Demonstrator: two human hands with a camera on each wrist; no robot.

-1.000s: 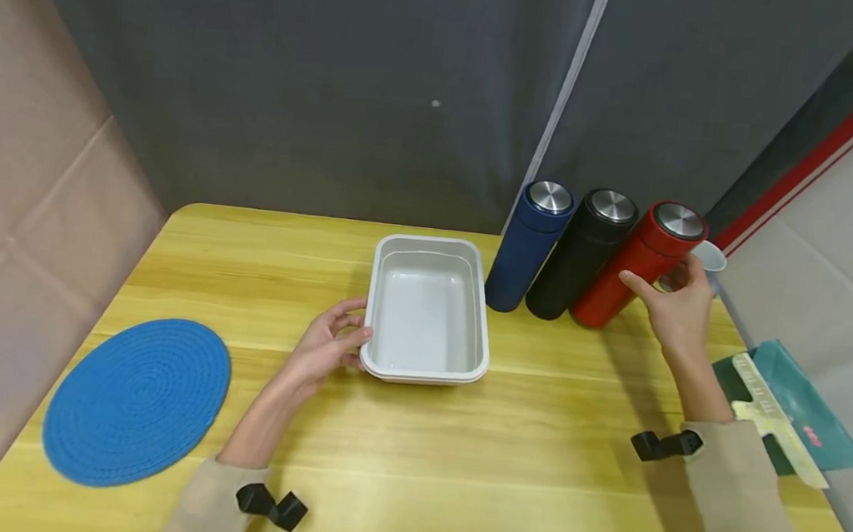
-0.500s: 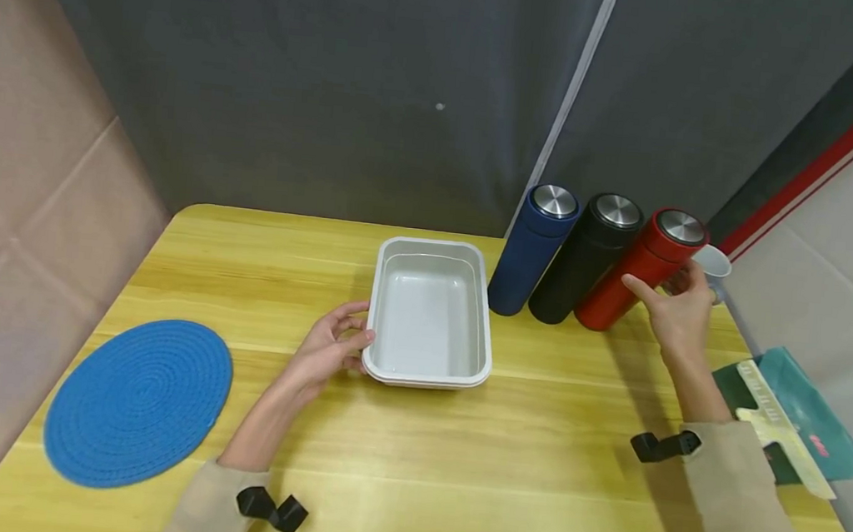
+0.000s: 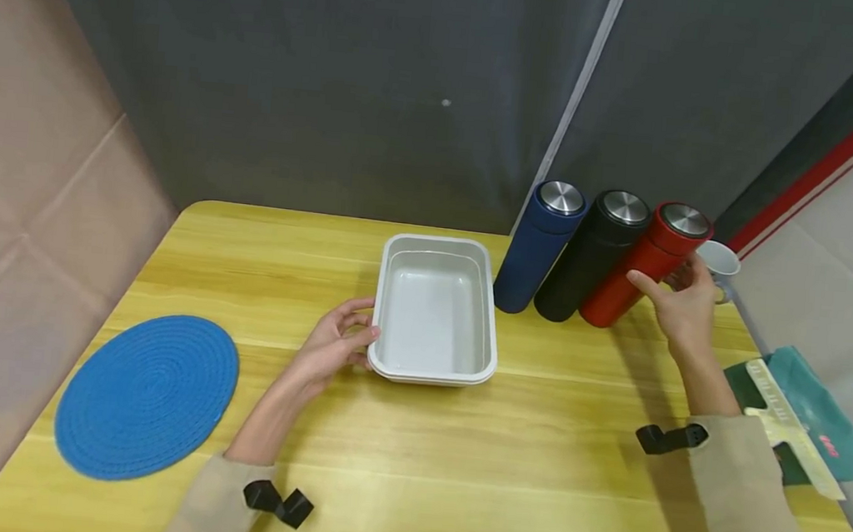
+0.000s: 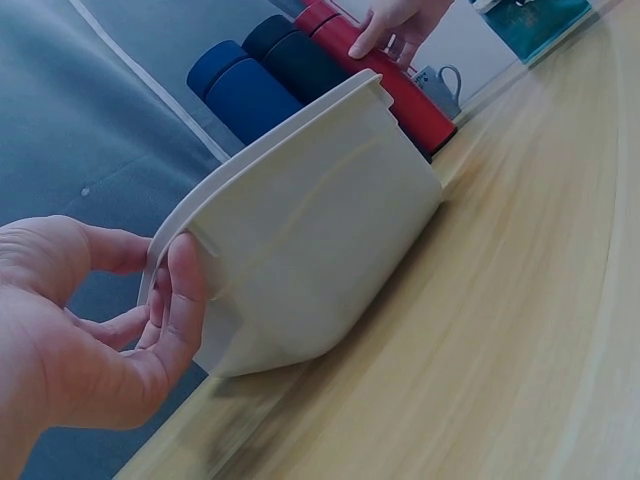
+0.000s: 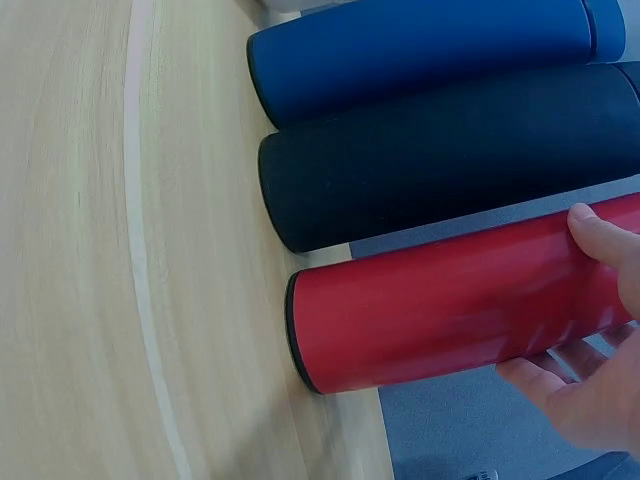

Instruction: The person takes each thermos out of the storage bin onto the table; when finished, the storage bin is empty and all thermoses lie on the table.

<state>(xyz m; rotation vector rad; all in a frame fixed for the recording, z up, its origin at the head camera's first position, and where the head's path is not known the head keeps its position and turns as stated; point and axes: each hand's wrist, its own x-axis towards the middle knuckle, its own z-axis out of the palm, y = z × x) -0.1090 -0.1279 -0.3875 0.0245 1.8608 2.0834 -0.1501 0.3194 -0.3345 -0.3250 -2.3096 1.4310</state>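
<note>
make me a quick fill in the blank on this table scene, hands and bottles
1. The right hand grips the ____ bottle.
2. The left hand holds the rim of the white ____.
3. The middle one of the three bottles standing in a row is ____.
4. A round blue ____ lies on the table, on the person's left.

Missing words: red; tray; black; mat

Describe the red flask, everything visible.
The red flask is a tall, slim cylinder with a matte red body, a brushed metal disc on its cap and a dark rim at the base. It stands upright on the wooden table, rightmost in a row beside the black flask. The right hand grips its upper body, thumb in front, fingers behind.
</note>
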